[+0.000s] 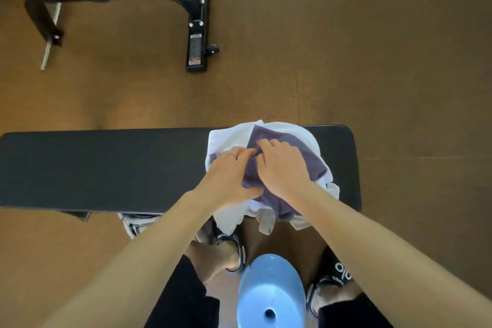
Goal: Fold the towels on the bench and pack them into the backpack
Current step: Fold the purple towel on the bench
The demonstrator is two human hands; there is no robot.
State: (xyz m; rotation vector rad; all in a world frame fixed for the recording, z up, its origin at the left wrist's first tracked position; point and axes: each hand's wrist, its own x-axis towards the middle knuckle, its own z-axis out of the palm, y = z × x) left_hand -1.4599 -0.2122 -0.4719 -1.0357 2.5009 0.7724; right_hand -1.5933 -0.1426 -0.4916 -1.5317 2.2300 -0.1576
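On the right end of the long black padded worktop [106, 165], a soft purple cloth towel [290, 146] lies bunched over a crumpled white cloth towel [229, 138], and part of the heap spills off the near edge toward the person's feet. Both hands meet at the middle of the purple towel: the left hand [230, 176] pinches a fold of it between thumb and curled fingers, and the right hand [282, 165] curls its fingers over the same ridge. The main risk is that pulling the purple towel drags the white one along, since they overlap, and the overhanging cloth could slide to the floor. The purple towel's long axis seems to run diagonally, from far left to near right, though bunching obscures its true outline. No backpack is in view.
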